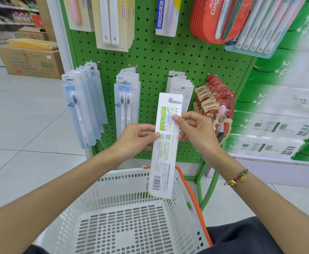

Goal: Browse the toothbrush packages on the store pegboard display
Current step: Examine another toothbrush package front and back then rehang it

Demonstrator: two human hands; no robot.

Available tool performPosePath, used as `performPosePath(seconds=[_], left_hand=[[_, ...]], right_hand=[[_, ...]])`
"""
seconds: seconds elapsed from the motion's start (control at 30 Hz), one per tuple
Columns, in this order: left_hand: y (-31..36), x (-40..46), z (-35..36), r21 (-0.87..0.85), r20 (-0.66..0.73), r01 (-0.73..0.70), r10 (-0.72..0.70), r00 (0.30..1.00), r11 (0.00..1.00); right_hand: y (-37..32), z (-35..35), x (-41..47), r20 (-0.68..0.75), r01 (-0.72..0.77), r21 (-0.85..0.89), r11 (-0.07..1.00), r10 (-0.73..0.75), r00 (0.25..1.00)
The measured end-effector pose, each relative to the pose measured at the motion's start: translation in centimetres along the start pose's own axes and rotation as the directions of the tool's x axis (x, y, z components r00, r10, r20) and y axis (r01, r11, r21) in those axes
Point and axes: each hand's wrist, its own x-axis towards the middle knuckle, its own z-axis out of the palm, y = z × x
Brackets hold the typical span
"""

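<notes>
Both of our hands pinch one white toothbrush package [165, 142], printed back toward us: the left hand [138, 138] grips its left edge at mid-height between thumb and fingers, and the right hand [196, 131] holds the right edge a little higher, thumb on the printed face. The card hangs nearly upright, slightly tilted, off its hook, in front of the green pegboard [157, 57] and above the white basket [124, 217], its barcode end just over the basket's far rim.

To read it well, we judge it best to keep the pinches on the margins so the thumbs do not cover the print, and to flip the card about its long axis to see the brush side.

Open room lies toward us and over the basket. Behind the card hangs the row of matching white packs [180, 85]; the red canban packs [214, 101] sit just beside our right hand, and the pale blue packs [127, 99] near our left. Turning the card close to the board could catch those hooks, so we would turn it on our side.
</notes>
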Motion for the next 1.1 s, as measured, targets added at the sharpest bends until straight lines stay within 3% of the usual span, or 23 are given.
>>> performPosePath(seconds=[0.13,0.5,0.73,0.83,1.1], left_hand=[[-0.2,-0.1,-0.2,0.024,0.007,0.010,-0.010,1.000,1.000],[0.2,-0.1,0.2,-0.055,0.015,0.038,-0.037,0.999,0.998],[0.7,0.0,-0.1,-0.290,-0.221,-0.021,-0.046,0.974,0.957],[1.0,0.1,-0.7,-0.321,-0.289,-0.050,-0.048,0.956,0.946],[1.1,0.0,-0.6,-0.280,-0.301,-0.055,-0.033,0.953,0.958]], right_hand=[[0.2,0.1,-0.1,0.071,-0.091,-0.037,0.995,0.093,0.993],[0.4,0.2,0.1,0.028,-0.031,-0.048,0.998,0.032,0.999],[0.9,0.8,-0.5,0.280,0.026,-0.193,0.981,0.029,0.959],[0.8,0.9,-0.6,0.324,-0.014,-0.143,0.990,0.060,0.944],[0.5,0.4,-0.4,0.385,-0.208,-0.048,0.977,0.210,0.899]])
